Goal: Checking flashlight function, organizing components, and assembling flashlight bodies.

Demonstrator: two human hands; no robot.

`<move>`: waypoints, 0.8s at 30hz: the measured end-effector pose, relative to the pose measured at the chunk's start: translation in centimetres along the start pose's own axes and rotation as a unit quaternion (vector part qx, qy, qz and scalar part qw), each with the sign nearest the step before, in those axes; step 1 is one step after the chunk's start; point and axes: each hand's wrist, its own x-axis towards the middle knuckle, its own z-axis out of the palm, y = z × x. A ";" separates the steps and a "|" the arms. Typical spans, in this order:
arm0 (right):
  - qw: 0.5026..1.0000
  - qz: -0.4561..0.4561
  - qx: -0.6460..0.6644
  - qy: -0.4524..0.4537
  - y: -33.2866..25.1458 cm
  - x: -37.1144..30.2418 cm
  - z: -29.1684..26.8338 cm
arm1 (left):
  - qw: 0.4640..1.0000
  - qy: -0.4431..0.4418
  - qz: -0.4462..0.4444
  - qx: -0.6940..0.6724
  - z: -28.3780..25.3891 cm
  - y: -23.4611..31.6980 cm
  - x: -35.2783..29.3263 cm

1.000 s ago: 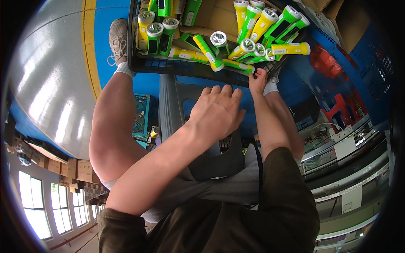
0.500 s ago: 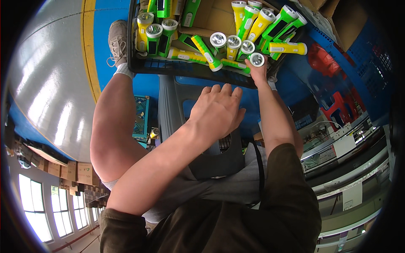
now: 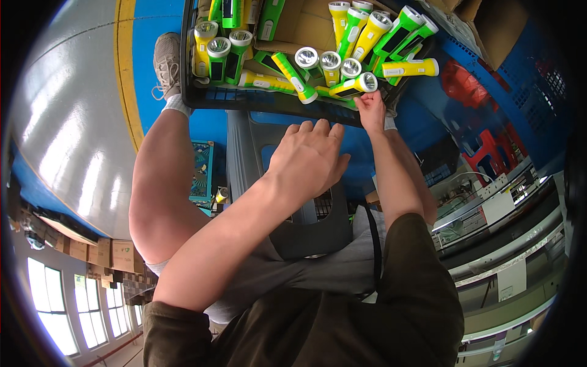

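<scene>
Near the crate's front right edge, my right hand [image 3: 371, 111] has its fingers drawn together. Their tips meet the end of a green flashlight [image 3: 347, 101], and whether they pinch it is hidden. Just above them a yellow-and-green flashlight [image 3: 353, 88] lies on its side, its white-rimmed lens facing right. My left hand [image 3: 306, 156] hangs over the grey plastic stool [image 3: 244, 147], back upward, fingers bent down and thumb apart; no object shows in it. Several yellow and green flashlights, such as a yellow one [image 3: 372, 37], fill the black crate [image 3: 269, 104], some upright, others lying.
A cardboard box [image 3: 312, 24] sits inside the crate. To the right stand a blue plastic crate [image 3: 477, 67] and a red stool [image 3: 492, 156]. My shoe [image 3: 167, 64] is beside the crate's left side. A teal patterned box [image 3: 202, 171] lies on the floor.
My right hand has let go of the yellow-and-green flashlight, which tipped from lens-up onto its side, and has moved slightly down and left. My left hand stays nearly in place.
</scene>
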 end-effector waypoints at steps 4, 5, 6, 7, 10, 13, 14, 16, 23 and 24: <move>0.999 -0.015 -0.016 0.034 0.0 1.0 -1.2 | 1.000 -0.013 0.004 -0.001 0.1 0.1 0.1; 0.998 -0.017 0.052 0.025 -1.1 1.1 -1.2 | 1.000 -0.012 0.002 0.000 0.1 -0.1 -0.1; 0.998 -0.016 0.057 0.023 -1.9 1.0 -1.0 | 1.000 -0.016 -0.003 0.006 0.0 -0.2 -0.1; 0.998 -0.055 0.021 0.027 -2.6 0.8 -0.9 | 1.000 -0.020 -0.007 0.010 -0.1 -0.2 -0.1; 0.968 -0.194 -0.139 0.073 -5.4 0.5 -1.2 | 1.000 -0.014 -0.012 0.009 0.1 -0.2 -0.3; 0.951 -0.217 -0.206 0.075 -5.4 0.9 -1.4 | 1.000 -0.026 -0.009 0.008 0.0 -0.2 0.0; 0.951 -0.218 -0.206 0.075 -5.1 1.3 -1.5 | 1.000 -0.025 -0.008 0.008 0.0 -0.2 0.0; 0.976 -0.149 -0.132 0.087 -4.6 2.4 -2.2 | 1.000 -0.008 -0.004 0.010 0.1 -0.1 -0.1; 0.957 -0.154 -0.238 0.053 -6.5 2.8 -2.1 | 1.000 -0.015 -0.012 0.006 -0.1 -0.1 0.0; 0.971 -0.157 -0.175 0.053 -6.7 2.7 -1.9 | 1.000 -0.017 -0.011 0.002 -0.1 -0.1 0.0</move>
